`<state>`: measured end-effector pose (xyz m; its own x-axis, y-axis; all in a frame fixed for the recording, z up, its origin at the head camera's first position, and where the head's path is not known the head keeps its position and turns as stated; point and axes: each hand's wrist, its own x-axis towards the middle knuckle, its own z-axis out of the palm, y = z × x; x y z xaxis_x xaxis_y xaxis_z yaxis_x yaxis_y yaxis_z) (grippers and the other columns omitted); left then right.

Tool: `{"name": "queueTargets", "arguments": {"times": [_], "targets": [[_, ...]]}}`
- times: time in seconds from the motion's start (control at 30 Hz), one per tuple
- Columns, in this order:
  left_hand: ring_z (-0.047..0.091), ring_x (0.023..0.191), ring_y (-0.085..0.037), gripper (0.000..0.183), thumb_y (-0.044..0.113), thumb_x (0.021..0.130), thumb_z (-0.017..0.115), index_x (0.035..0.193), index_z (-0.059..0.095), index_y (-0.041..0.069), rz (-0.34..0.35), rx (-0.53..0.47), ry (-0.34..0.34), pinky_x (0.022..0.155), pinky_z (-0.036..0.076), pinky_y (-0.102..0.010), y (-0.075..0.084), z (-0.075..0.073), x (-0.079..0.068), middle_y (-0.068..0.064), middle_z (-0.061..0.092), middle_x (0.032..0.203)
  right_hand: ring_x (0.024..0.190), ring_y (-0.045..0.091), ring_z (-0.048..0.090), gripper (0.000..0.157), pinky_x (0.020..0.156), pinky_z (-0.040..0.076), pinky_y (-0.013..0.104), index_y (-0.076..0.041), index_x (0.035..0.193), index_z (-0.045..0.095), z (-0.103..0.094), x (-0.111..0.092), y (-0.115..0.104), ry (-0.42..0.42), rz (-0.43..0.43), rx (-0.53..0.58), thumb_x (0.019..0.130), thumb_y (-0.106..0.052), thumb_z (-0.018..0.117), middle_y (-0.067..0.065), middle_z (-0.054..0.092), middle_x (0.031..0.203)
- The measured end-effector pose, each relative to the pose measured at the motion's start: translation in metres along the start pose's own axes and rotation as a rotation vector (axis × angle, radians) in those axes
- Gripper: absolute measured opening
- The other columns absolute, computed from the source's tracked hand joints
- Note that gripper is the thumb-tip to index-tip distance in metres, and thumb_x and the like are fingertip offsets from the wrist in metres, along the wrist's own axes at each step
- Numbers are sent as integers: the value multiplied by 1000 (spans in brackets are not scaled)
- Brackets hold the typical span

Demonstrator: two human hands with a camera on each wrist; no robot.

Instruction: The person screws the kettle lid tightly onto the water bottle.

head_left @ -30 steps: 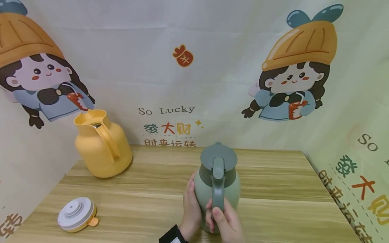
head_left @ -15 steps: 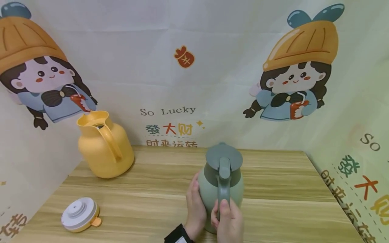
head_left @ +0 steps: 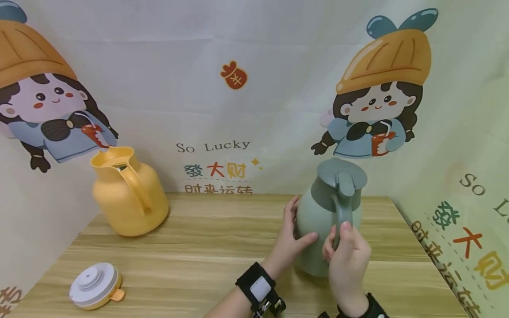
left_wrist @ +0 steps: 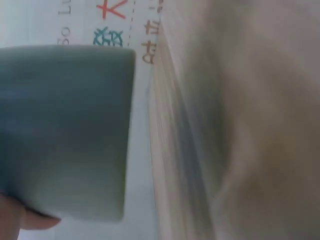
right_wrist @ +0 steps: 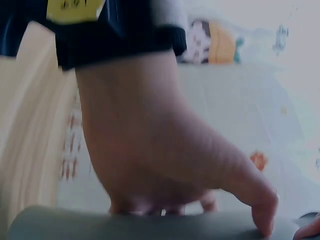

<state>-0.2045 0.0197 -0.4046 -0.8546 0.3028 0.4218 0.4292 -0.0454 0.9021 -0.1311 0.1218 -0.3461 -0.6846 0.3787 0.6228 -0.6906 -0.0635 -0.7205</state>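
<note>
In the head view, a green thermos jug (head_left: 312, 229) with a darker green lid (head_left: 338, 171) is tilted slightly. Its handle is gripped by my right hand (head_left: 351, 260). My left hand (head_left: 290, 236) holds the left side of the body, thumb spread across the near face and the other fingers partly hidden behind it. In the left wrist view, the jug's base (left_wrist: 90, 150) stands apart from the wooden table. From the right wrist, the left hand (right_wrist: 155, 140) reaches across to the jug's body (right_wrist: 60, 222).
A yellow thermos jug (head_left: 129, 201), its top uncovered, stands at the back left of the wooden table (head_left: 199, 269). Near the front left lies a white and yellow lid (head_left: 95, 285). Printed cloth (head_left: 278, 110) forms walls at the back and sides.
The green thermos jug has moved right and away from me, rising off the table, with both hands moving along. My left thumb has spread onto its near side. The yellow jug and lid stay put.
</note>
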Motion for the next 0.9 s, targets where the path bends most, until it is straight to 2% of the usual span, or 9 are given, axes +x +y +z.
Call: {"name": "queueTargets", "arguments": {"times": [0.1, 0.33, 0.63, 0.9], "targets": [[28, 127, -20, 89, 42, 76, 71, 140, 9, 43, -43, 63, -10, 95, 30, -51, 0, 5, 13, 8, 21, 143, 33, 14, 30, 39, 31, 25, 28, 5, 64, 41, -8, 20, 5, 15, -15, 21, 99, -11, 35, 2, 32, 43], [27, 127, -18, 98, 43, 70, 77, 141, 11, 41, -78, 258, 63, 96, 31, -50, -12, 20, 31, 9, 22, 142, 35, 12, 31, 38, 34, 28, 26, 8, 66, 39, -23, 53, 24, 30, 15, 22, 98, -11, 35, 2, 32, 44], [36, 120, -16, 93, 39, 72, 77, 144, 18, 30, -115, 268, 81, 94, 37, -41, -30, 33, 52, 4, 30, 139, 34, 11, 30, 39, 34, 28, 25, 7, 69, 40, -34, 80, 38, 36, 102, -27, 99, -17, 36, 1, 32, 43], [37, 119, -15, 93, 36, 71, 78, 144, 21, 22, -108, 278, 99, 94, 37, -38, -43, 42, 72, 2, 33, 138, 34, 10, 31, 41, 34, 30, 23, 6, 68, 41, -44, 96, 54, 38, 120, -73, 100, -19, 36, 0, 34, 43]]}}
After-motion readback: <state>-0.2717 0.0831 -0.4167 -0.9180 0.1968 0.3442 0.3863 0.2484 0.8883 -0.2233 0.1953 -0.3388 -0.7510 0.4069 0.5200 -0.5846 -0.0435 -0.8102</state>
